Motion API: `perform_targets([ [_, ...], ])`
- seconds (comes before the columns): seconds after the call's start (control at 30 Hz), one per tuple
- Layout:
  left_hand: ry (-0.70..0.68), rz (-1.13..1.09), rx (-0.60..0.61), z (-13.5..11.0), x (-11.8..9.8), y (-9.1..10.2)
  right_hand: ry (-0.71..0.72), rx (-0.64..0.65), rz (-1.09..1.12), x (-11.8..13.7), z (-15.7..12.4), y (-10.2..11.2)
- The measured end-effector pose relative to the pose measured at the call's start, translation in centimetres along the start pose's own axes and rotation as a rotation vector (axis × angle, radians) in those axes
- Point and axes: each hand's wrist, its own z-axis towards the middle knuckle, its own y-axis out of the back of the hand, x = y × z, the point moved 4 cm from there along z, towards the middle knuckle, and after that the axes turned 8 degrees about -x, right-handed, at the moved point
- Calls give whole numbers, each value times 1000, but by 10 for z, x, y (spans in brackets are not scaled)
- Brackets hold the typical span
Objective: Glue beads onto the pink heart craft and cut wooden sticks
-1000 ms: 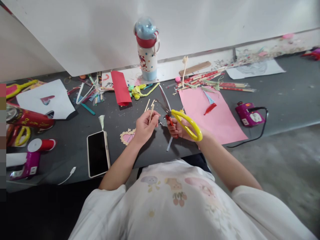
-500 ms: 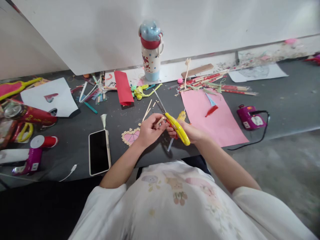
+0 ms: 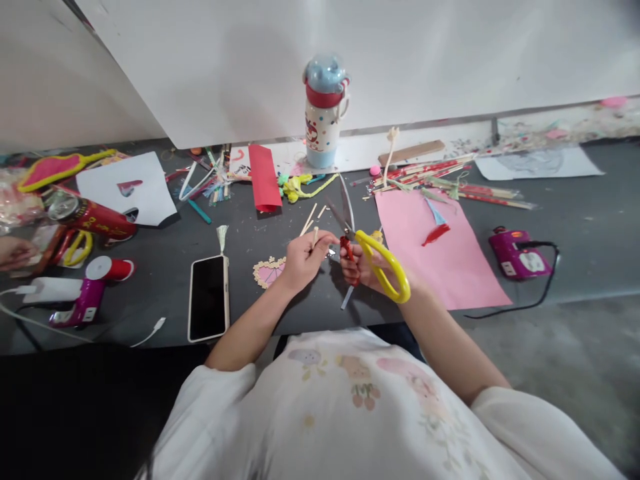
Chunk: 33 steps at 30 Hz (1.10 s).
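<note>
1. Scissors (image 3: 350,233) hang over the dark table (image 3: 160,283), blades parted and pointing away from the body; the right hand (image 3: 364,268) grips their handles.
2. Left hand (image 3: 305,260) pinches a thin stick (image 3: 315,237) near upright, apart from the blades — fingertips are best kept well behind any cutting line.
3. Should a cut be made, biting close to the pivot, with the stick square to the blades, would likely give the cleanest end.
4. Hard to tell: whether the red part (image 3: 347,248) under the right fingers is a second handle; what glints by the left fingertips.
5. Left hand seems to overlap the heart-shaped piece (image 3: 267,272); another person's hand (image 3: 17,253) is cut off at the left edge.
</note>
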Motion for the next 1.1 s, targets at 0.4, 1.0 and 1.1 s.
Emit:
perform_targets([
  [0.4,350,-129,-31,9,19,0,2,-49,-186,32,-22,-5],
  [1.0,484,-319,-36,10,18,8,32,-222,-863,52,-14,-9],
  [1.1,517,-333,-48,10,19,10,1,-211,-907,52,-11,-11],
])
